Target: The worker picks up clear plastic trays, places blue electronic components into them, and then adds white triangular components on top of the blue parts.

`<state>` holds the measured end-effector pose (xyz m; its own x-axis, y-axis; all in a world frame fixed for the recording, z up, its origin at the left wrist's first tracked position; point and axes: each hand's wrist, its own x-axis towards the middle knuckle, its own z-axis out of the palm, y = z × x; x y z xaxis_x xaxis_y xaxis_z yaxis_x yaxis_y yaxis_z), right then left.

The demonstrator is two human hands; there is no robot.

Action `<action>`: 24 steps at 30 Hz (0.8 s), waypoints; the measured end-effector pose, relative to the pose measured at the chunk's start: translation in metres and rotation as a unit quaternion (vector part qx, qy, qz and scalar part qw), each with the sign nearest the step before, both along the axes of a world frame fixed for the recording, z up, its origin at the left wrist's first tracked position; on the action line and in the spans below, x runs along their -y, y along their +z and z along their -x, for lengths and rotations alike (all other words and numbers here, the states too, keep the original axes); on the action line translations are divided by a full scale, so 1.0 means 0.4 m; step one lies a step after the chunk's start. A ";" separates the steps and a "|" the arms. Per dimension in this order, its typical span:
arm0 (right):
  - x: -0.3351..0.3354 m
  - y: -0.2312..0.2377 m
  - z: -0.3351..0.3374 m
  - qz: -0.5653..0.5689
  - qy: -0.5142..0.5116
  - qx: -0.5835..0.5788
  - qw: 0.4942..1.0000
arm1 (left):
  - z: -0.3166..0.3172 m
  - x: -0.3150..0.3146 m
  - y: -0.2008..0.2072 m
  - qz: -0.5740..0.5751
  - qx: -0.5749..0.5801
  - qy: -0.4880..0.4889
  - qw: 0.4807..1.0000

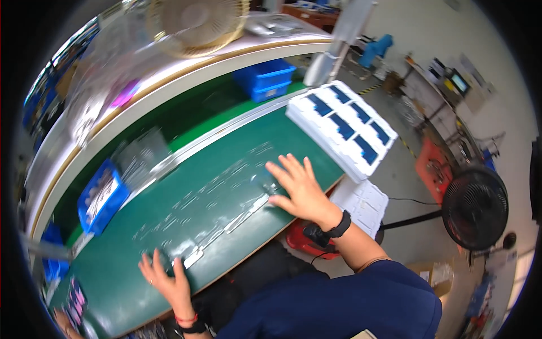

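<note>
Here's the left hand at the near-left end of a clear plastic sheet, its grip splayed, fingers fanned apart! Over at the sheet's right end, the right hand spreads its grip just as wide; whether either palm presses down, I can't tell. The glossy sheet lies flat across the green desk, between the hands. Beyond the right hand sits a white tray of dark blue pieces, and a blue bin tilts by the back edge.
</note>
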<state>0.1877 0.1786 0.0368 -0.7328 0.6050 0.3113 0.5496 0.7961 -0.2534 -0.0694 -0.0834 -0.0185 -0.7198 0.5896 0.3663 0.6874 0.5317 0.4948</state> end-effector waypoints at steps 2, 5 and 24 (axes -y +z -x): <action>-0.094 0.061 -0.097 0.018 -0.053 -0.076 0.996 | -0.003 0.008 -0.019 -0.015 -0.027 0.017 0.999; -0.276 0.081 -0.322 -0.057 -0.246 -0.079 0.964 | -0.019 -0.006 -0.023 -0.040 -0.026 0.015 0.999; -0.580 0.114 -0.573 0.126 -0.545 0.074 0.826 | -0.006 -0.003 -0.052 -0.046 -0.054 0.058 0.996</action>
